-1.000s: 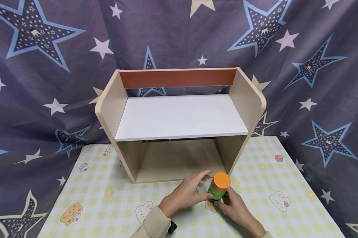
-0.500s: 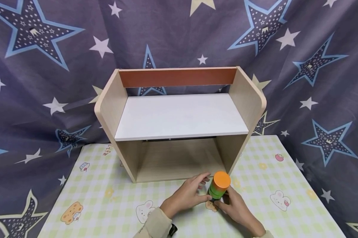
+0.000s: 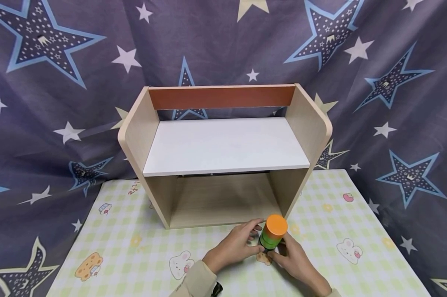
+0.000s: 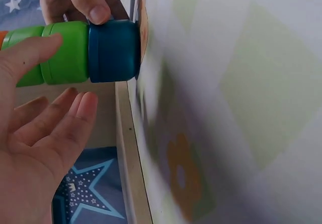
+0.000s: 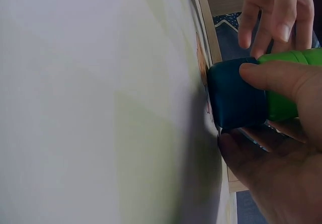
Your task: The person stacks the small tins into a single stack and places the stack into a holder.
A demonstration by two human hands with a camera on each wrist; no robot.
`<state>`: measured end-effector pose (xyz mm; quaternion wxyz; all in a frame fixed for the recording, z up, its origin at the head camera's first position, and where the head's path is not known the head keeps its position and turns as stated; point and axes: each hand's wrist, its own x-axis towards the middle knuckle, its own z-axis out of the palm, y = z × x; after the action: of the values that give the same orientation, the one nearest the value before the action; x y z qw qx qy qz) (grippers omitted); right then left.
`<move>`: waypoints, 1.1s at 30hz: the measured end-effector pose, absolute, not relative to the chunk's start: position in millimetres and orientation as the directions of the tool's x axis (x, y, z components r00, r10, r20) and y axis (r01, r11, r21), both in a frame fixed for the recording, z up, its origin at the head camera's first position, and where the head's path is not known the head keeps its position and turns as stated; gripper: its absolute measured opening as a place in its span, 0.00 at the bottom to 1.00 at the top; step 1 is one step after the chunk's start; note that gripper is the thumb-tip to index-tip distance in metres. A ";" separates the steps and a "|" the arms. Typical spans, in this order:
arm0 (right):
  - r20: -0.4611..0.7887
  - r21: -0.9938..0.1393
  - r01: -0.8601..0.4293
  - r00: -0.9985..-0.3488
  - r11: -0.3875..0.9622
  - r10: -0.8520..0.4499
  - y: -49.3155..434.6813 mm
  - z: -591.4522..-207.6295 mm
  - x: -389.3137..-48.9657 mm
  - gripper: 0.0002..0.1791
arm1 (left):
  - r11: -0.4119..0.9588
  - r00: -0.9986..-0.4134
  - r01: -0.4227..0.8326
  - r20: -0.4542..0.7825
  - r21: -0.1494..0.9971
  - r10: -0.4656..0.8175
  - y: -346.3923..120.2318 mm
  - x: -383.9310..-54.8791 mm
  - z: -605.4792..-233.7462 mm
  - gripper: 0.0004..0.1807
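Note:
A stack of round, smooth pieces stands upright on the table in the head view, with an orange piece (image 3: 276, 225) on top, green pieces (image 4: 65, 52) in the middle and a dark blue piece (image 5: 236, 93) at the bottom. My right hand (image 3: 295, 258) holds the blue piece low down, its thumb (image 5: 274, 76) pressed against the side and its fingers partly hidden behind. On the other side, my left hand (image 3: 236, 244) has its thumb (image 4: 32, 55) lying along the green part. The other left fingers (image 4: 60, 121) are spread loosely, apart from the stack.
Just behind the hands stands a wooden shelf unit (image 3: 225, 144) with a white upper board and a brown back rail. A green-checked cloth (image 3: 134, 264) with cartoon prints covers the table. A star-patterned curtain (image 3: 223, 37) hangs behind.
My left hand has shifted slightly, its fingers lowering a little beside the stack. The right hand and the stack stay in place.

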<state>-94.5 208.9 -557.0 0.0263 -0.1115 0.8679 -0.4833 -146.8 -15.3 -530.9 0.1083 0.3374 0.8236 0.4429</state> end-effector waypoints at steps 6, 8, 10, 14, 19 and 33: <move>0.055 -0.845 -0.157 -0.977 0.511 -0.208 209.3 -557.1 -94.5 0.31 | 0.392 -0.746 0.450 0.096 0.802 0.659 -12.4 -147.5 -533.8 0.40; 0.052 -0.845 -0.152 -0.977 0.512 -0.205 209.7 -557.0 -94.5 0.31 | 0.386 -0.743 0.443 0.090 0.809 0.663 -11.5 -147.8 -534.8 0.41; 0.053 -0.845 -0.153 -0.977 0.512 -0.205 210.1 -556.9 -94.5 0.30 | 0.375 -0.739 0.435 0.086 0.819 0.668 -10.3 -148.3 -535.8 0.41; 0.053 -0.846 -0.153 -0.977 0.510 -0.204 211.2 -556.7 -94.6 0.30 | 0.368 -0.732 0.419 0.068 0.830 0.678 -8.1 -149.4 -537.7 0.41; 0.049 -0.850 -0.151 -0.977 0.504 -0.209 212.2 -556.2 -94.5 0.31 | 0.374 -0.728 0.409 0.051 0.832 0.684 -5.7 -150.7 -540.4 0.41; 0.054 -0.860 -0.146 -0.979 0.488 -0.197 214.0 -555.9 -94.1 0.32 | 0.409 -0.731 0.403 0.019 0.819 0.682 -0.5 -150.7 -542.6 0.43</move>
<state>-94.1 214.0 -555.9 0.0256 -0.0993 0.8622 -0.4960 -150.7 -0.5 -542.6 0.1612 0.3293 0.8238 0.4324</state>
